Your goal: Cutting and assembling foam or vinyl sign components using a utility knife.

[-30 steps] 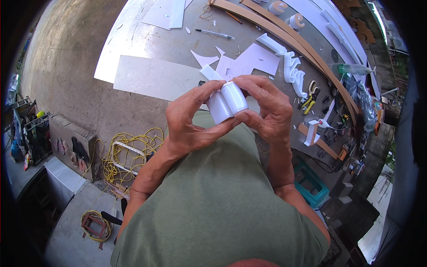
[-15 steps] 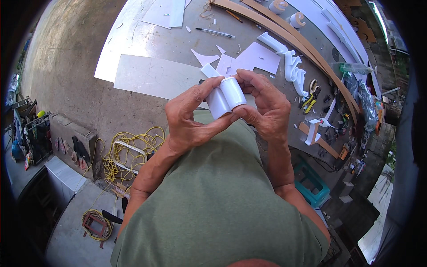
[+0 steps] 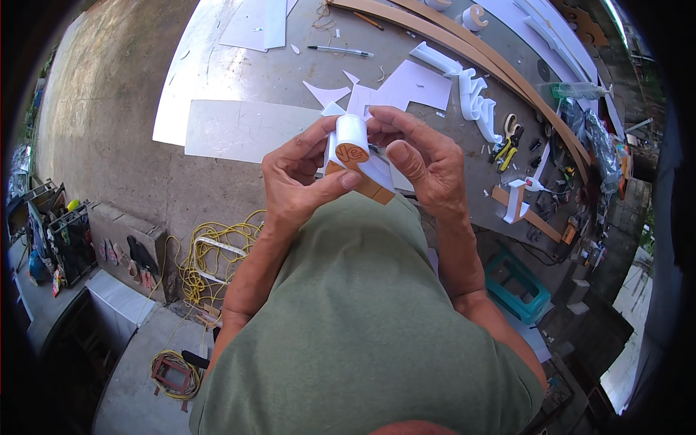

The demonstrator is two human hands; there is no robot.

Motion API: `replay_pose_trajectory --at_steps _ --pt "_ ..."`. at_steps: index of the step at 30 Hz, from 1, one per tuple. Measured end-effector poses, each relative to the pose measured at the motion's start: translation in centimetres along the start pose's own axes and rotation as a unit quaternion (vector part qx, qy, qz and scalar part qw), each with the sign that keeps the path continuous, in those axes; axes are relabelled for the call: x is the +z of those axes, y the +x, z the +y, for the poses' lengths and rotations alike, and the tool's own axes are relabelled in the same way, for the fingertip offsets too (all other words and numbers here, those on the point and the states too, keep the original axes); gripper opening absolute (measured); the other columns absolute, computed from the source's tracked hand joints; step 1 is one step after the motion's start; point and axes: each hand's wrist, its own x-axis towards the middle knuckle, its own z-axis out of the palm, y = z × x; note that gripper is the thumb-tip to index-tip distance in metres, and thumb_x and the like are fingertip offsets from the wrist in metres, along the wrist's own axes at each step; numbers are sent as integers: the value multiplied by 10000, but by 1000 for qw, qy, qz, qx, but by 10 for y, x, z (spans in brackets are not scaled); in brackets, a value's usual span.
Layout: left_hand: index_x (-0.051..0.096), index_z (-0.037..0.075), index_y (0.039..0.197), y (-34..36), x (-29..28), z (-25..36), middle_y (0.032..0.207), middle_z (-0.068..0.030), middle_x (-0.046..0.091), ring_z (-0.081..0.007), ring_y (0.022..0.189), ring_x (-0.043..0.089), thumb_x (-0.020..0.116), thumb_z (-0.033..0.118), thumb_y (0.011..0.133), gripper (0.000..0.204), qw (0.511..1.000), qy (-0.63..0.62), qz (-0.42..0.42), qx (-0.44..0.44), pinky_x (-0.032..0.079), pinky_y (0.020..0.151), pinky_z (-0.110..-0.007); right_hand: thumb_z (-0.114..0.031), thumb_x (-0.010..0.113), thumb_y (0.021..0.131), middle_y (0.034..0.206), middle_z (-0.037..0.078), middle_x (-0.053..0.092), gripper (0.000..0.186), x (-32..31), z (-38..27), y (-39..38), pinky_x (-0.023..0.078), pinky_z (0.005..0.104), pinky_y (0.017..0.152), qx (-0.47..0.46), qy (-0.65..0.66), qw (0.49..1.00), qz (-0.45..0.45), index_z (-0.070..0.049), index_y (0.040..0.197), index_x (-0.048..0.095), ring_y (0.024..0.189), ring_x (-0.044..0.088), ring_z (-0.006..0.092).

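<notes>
In front of my chest, my left hand (image 3: 304, 167) pinches a curved white-sided piece with a brown face (image 3: 351, 152). Its rounded end points toward me, and pencil-like marks show on the brown surface. The left thumb presses the near side while the fingers wrap behind it. My right hand (image 3: 424, 156) is just to the right, thumb lifted away and fingers spread and bent. Its index fingertip is close to the white side; whether it touches I cannot tell. Past the piece lie white sheet offcuts (image 3: 409, 88) and a long translucent strip (image 3: 246, 129) on the table.
The grey table (image 3: 290, 80) bears a pen (image 3: 341, 51), long brown curved strips (image 3: 464, 54), a white wavy piece (image 3: 475, 98), yellow-handled cutters (image 3: 507, 154) and another white-and-brown piece (image 3: 516, 203). A green stool (image 3: 518, 286) stands below right; tangled yellow cord (image 3: 217, 254) lies left.
The piece has turned so its brown face and rounded end now show. My right thumb has come off it, and both hands have shifted slightly left.
</notes>
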Motion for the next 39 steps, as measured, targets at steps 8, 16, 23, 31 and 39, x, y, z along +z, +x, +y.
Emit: replay_pose_trajectory --at_steps 8,16,23,31,39 --pt "554 -104 1310 8 -19 -10 1166 -195 675 -228 1063 669 775 171 779 637 976 -185 -1 -114 511 980 -364 -194 582 1015 1054 90 715 303 -9 5 4 523 286 874 54 -2 998 23 -9 1245 652 951 633 139" --pt "586 -101 1253 11 -29 -15 1131 -166 674 -209 1035 662 755 248 817 584 971 -190 30 -144 506 955 -342 -191 592 1010 971 72 723 259 -6 16 -2 510 248 747 130 7 991 17 -5 1161 692 816 606 100" --pt "586 -103 1264 13 -26 -15 1089 -146 685 -185 983 665 768 194 827 558 979 -164 50 -114 530 910 -347 -258 626 996 884 73 707 302 -4 19 -9 507 252 719 200 23 979 -29 7 1120 701 757 602 108" --pt "594 -110 1256 15 -27 -18 1066 -159 700 -195 946 687 770 131 824 525 983 -128 87 -100 573 825 -331 -342 833 818 960 113 692 591 4 28 -18 559 267 762 153 86 984 -12 63 1199 630 870 669 150" --pt "587 -122 1257 17 -22 -21 1048 -172 707 -188 916 701 781 124 820 538 986 -122 85 -79 599 770 -321 -246 801 853 928 96 692 485 15 28 -16 563 258 742 177 62 982 30 63 1188 635 819 666 124"
